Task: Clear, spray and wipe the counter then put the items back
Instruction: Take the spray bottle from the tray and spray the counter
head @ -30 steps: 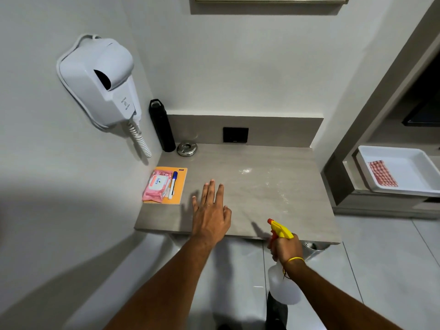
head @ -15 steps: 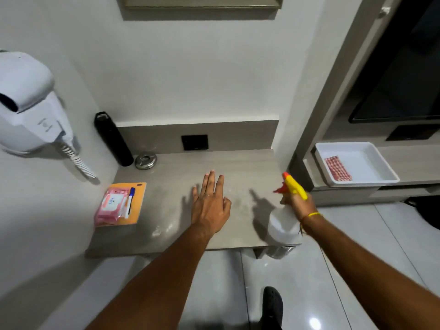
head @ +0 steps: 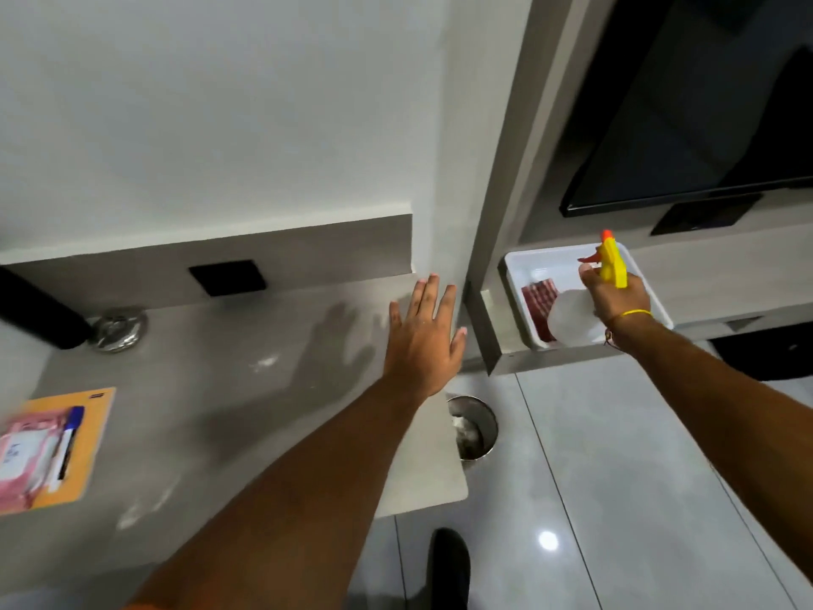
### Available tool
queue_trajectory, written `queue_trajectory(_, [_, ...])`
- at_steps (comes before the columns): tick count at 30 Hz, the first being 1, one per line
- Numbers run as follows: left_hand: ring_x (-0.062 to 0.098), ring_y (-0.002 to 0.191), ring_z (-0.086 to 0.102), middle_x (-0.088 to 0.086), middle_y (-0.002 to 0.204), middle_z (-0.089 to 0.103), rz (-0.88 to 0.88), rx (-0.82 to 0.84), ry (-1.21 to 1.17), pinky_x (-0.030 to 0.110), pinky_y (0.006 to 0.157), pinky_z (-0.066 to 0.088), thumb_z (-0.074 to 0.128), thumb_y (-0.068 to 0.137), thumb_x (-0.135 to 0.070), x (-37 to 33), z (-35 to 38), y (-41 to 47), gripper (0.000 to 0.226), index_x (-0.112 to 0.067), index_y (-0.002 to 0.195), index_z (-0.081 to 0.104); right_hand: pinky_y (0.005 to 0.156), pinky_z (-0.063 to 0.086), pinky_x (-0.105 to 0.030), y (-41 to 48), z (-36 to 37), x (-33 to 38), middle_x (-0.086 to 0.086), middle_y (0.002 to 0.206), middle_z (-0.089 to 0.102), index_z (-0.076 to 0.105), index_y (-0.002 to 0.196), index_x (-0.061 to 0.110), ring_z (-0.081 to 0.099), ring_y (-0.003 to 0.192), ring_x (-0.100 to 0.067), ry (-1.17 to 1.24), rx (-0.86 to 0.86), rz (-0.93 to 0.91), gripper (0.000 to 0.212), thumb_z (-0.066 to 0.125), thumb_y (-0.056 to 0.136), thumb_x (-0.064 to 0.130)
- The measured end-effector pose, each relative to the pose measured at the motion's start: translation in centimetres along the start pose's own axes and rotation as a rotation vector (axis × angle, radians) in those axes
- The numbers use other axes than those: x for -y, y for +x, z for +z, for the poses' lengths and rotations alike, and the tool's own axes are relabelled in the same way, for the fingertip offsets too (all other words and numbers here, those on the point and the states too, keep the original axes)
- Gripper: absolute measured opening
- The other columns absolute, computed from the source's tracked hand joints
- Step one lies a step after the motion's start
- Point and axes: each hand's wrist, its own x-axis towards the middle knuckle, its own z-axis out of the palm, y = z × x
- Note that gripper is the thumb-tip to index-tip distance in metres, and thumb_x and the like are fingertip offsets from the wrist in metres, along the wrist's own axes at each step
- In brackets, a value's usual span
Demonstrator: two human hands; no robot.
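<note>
Several things sit on the counter (head: 246,389) at its left end: an orange pad (head: 94,438) bearing a pink wipes pack (head: 24,457) and a pen (head: 68,446), with a black bottle (head: 35,312) and a small metal dish (head: 118,328) behind, near the wall. White smears show mid-counter. The left hand (head: 424,341) hangs over the counter's right end, fingers spread, grasping nothing. Below the counter's edge stands a metal bin (head: 473,427). Further right, the right hand (head: 613,297) is clenched round a spray bottle (head: 576,321) above a white tray (head: 514,275), where a red checked cloth (head: 541,301) lies. Risk, as I judge it: spraying with the counter uncleared would wet the pad and pen; setting the bottle down carelessly could tip it onto the cloth.
</note>
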Motion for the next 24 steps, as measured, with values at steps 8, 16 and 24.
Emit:
queue_trajectory(8, [0.026, 0.162, 0.009, 0.007, 0.174, 0.010, 0.005, 0.074, -0.092, 0.064, 0.124, 0.023, 0.052, 0.100, -0.046, -4.9, 7.2, 6.3, 0.073, -0.023, 0.162, 0.021, 0.090, 0.053, -0.034, 11.1, -0.7, -5.1, -0.008, 0.104, 0.074, 0.073, 0.122, 0.028, 0.067, 0.094, -0.030, -0.117, -0.026, -0.026, 0.036, 0.067, 0.091, 0.044])
queue_trajectory(16, [0.026, 0.162, 0.004, 0.005, 0.175, 0.002, -0.025, 0.159, -0.103, 0.064, 0.125, 0.019, 0.046, 0.102, -0.049, -6.2, 11.4, 8.1, 0.075, -0.023, 0.164, 0.013, 0.094, 0.057, -0.047, 14.8, -0.7, -7.5, -0.010, 0.101, 0.075, 0.074, 0.110, 0.023, 0.071, 0.094, -0.034, -0.179, -0.036, -0.071, 0.034, 0.068, 0.086, 0.046])
queue_trajectory(24, [0.026, 0.162, 0.002, 0.005, 0.175, -0.001, -0.040, 0.192, -0.121, 0.062, 0.126, 0.017, 0.044, 0.103, -0.050, -6.9, 12.9, 8.7, 0.074, -0.023, 0.164, 0.013, 0.102, 0.033, -0.019, 6.4, 3.7, -9.5, -0.009, 0.123, 0.051, 0.054, 0.121, 0.012, 0.050, 0.115, -0.025, -0.296, -0.372, -0.615, 0.044, 0.070, 0.083, 0.028])
